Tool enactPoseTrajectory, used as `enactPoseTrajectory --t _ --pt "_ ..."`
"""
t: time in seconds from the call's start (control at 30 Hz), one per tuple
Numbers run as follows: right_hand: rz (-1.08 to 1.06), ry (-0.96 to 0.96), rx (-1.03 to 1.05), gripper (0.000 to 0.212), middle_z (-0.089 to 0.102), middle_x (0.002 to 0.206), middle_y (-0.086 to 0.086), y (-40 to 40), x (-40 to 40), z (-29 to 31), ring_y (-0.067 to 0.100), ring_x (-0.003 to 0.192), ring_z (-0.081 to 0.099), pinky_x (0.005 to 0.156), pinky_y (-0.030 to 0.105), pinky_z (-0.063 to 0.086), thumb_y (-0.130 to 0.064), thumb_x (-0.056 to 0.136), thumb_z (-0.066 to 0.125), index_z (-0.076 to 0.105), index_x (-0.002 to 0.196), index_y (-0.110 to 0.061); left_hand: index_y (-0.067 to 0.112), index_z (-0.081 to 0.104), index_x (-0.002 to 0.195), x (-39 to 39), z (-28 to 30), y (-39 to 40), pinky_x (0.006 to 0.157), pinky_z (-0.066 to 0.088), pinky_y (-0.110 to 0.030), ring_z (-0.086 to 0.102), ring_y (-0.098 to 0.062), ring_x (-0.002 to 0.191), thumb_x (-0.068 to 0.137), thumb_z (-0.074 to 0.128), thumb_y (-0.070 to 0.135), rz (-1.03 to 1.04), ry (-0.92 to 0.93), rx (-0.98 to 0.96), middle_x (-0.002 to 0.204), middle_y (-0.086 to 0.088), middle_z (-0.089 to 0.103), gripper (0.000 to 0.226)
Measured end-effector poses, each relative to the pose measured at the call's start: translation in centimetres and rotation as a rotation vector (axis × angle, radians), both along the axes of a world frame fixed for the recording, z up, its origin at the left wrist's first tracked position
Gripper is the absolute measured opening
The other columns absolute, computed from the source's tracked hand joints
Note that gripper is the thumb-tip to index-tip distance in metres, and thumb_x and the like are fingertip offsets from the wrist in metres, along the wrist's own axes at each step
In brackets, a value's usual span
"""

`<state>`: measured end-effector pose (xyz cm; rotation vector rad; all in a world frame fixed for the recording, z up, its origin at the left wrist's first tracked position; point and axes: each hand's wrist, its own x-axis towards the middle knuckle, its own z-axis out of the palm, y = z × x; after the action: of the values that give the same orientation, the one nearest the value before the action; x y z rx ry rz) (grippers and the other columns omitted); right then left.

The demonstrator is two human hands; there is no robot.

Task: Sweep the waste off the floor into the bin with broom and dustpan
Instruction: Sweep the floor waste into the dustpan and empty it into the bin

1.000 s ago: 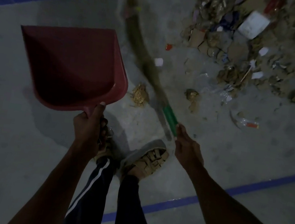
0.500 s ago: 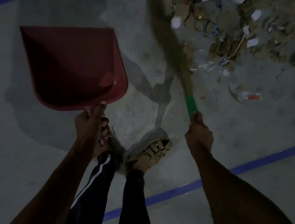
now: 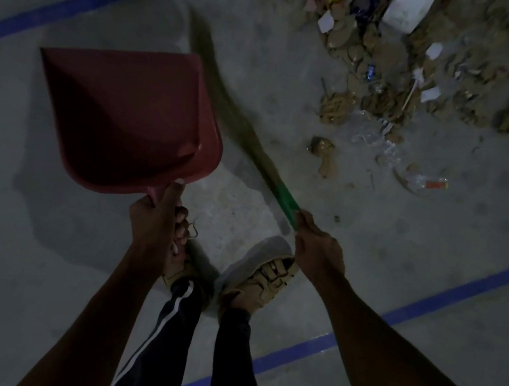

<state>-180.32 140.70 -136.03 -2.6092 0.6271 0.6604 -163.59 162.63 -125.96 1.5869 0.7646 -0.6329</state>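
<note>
Broom swings back toward the dustpan, no waste gathered yet.

Right hand [image 3: 317, 250] grips the broom [image 3: 242, 132], now just beside the dustpan [image 3: 120, 115] that the left hand [image 3: 157, 221] holds up; the waste [image 3: 393, 81] lies beyond the right hand.

Grey concrete floor [image 3: 41, 261] with blue lines [image 3: 448, 293] bears a waste heap [image 3: 394, 75].
</note>
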Motion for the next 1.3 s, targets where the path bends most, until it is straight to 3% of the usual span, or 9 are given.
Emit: enactPoseTrajectory --t 0.1,0.3,0.43,0.6,0.77,0.93,1.13,1.3 --pt "-0.164 0.122 -0.096 0.043 0.068 0.111 0.015 1.4 0.4 -0.1 0.038 0.086 0.067 0.072 0.041 0.052 -0.024 0.101 0.044 0.037 0.142 -0.012 0.019 0.043 0.063 0.4 0.2 0.7 0.039 0.028 -0.017 0.034 -0.009 0.034 0.097 0.066 0.032 0.01 0.005 0.033 0.047 0.004 0.042 0.043" --pt "-0.241 0.133 -0.218 0.049 0.064 0.114 0.02 0.4 4.3 0.3 0.041 0.09 0.065 0.075 0.045 0.051 -0.021 0.103 0.041 0.031 0.149 -0.009 0.02 0.044 0.048 1.6 0.3 2.7 0.041 0.027 -0.018 0.034 -0.014 0.031 0.094 0.069 0.038 0.049 0.036 0.065 0.046 -0.002 0.04 0.055" --pt "-0.171 0.049 -0.279 0.052 0.063 0.118 0.023 -1.2 7.6 0.9 0.045 0.086 0.064 0.076 0.05 0.053 -0.019 0.103 0.043 0.03 0.153 -0.011 0.015 0.045 0.055 2.4 0.4 4.1 0.04 0.028 -0.018 0.035 -0.014 0.031 0.093 0.069 0.04 0.066 0.04 0.062 0.045 -0.002 0.041 0.052" --pt "-0.125 -0.194 -0.132 0.049 0.055 0.141 0.019 0.1 11.5 1.6 0.047 0.086 0.068 0.077 0.055 0.057 -0.015 0.099 0.052 0.044 0.147 -0.007 0.014 0.045 0.057 3.8 1.2 5.4 0.038 0.028 -0.018 0.036 -0.014 0.031 0.096 0.067 0.035 0.083 0.038 0.039 0.046 -0.003 0.041 0.049" --pt "-0.145 -0.34 0.069 0.045 0.061 0.13 0.023 4.1 16.1 1.5 0.044 0.084 0.07 0.075 0.054 0.059 -0.013 0.094 0.058 0.054 0.138 -0.003 0.017 0.043 0.058 7.0 1.8 7.3 0.041 0.028 -0.017 0.034 -0.014 0.033 0.093 0.07 0.039 0.123 0.082 0.032 0.047 -0.001 0.04 0.049" --pt "0.016 -0.179 0.15 0.05 0.062 0.133 0.017 6.6 20.7 2.2 0.039 0.095 0.068 0.084 0.047 0.058 -0.021 0.098 0.057 0.048 0.144 -0.006 0.017 0.042 0.06 10.3 2.2 8.2 0.041 0.027 -0.018 0.033 -0.013 0.034 0.095 0.068 0.036 0.083 0.085 -0.017 0.048 -0.001 0.038 0.048" --pt "0.149 -0.039 0.028 0.042 0.07 0.099 0.012 5.4 26.4 2.5 0.028 0.082 0.068 0.069 0.031 0.051 -0.028 0.099 0.054 0.047 0.139 -0.014 0.016 0.042 0.065 13.8 1.9 6.1 0.041 0.025 -0.022 0.03 -0.013 0.038 0.094 0.071 0.029 0.091 0.103 -0.102 0.051 -0.002 0.036 0.043" --pt "0.202 0.08 -0.052 0.04 0.068 0.095 0.01 3.0 30.8 0.8 0.029 0.081 0.068 0.064 0.031 0.047 -0.029 0.101 0.051 0.042 0.136 -0.013 0.016 0.042 0.067 18.2 1.2 4.1 0.039 0.025 -0.019 0.031 -0.013 0.037 0.095 0.07 0.03 0.089 0.1 -0.188 0.051 -0.001 0.037 0.042"
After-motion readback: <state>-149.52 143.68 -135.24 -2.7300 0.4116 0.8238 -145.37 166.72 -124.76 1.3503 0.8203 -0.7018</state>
